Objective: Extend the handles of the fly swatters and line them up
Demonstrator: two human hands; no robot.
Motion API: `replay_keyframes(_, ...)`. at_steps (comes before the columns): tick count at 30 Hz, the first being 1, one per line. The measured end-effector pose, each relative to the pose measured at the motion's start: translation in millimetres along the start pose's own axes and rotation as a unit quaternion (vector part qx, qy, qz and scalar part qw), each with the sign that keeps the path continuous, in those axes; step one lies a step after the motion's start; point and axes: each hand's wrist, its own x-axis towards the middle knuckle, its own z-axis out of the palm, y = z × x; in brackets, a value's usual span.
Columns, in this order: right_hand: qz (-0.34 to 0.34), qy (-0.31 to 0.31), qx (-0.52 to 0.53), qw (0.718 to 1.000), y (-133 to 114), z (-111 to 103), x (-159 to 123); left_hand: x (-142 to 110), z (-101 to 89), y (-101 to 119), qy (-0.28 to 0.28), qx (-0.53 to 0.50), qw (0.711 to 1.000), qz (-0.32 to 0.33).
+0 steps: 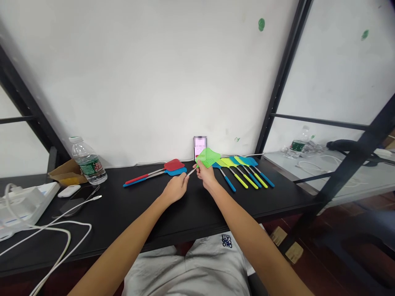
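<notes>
Between my hands is a green fly swatter [210,157], its mesh head tilted up to the right. My left hand [175,188] wraps round the handle end of its thin metal shaft. Just below the green head, my right hand [204,172] grips it. To the left on the black table lie a red fly swatter [174,165] and a blue fly swatter [175,171], close together, handles pointing left. Right of my hands, several blue and yellow-green fly swatters [242,181] lie in an overlapping row, handles toward me.
A phone [200,144] leans on the wall behind the green head. At the left are a water bottle [89,162], a cardboard box [68,172], a white case [69,191], a power strip [27,203] and loose white cables [77,224]. Black metal posts [280,78] flank the table [123,222].
</notes>
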Motion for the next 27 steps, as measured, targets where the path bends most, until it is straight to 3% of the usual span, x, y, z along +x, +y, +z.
replay_keyframes(6, -0.008, 0.018, -0.011, 1.000, -3, -5, 2, -2, -1.6, -2, -0.004, -0.015, 1.000, -0.003)
replay_keyframes(14, 0.029, -0.073, -0.056, 0.995, 3, -1, -8, -5, -7.2, -12, 0.014, -0.012, 1.000, -0.024)
replay_keyframes(24, 0.048, -0.116, -0.074, 0.989, 10, 4, -11, -5, -5.4, -11, 0.028, -0.037, 0.999, 0.011)
replay_keyframes(27, 0.018, -0.076, -0.063, 0.995, 7, 0, -6, -5, -5.7, -11, 0.025, -0.038, 0.999, 0.020)
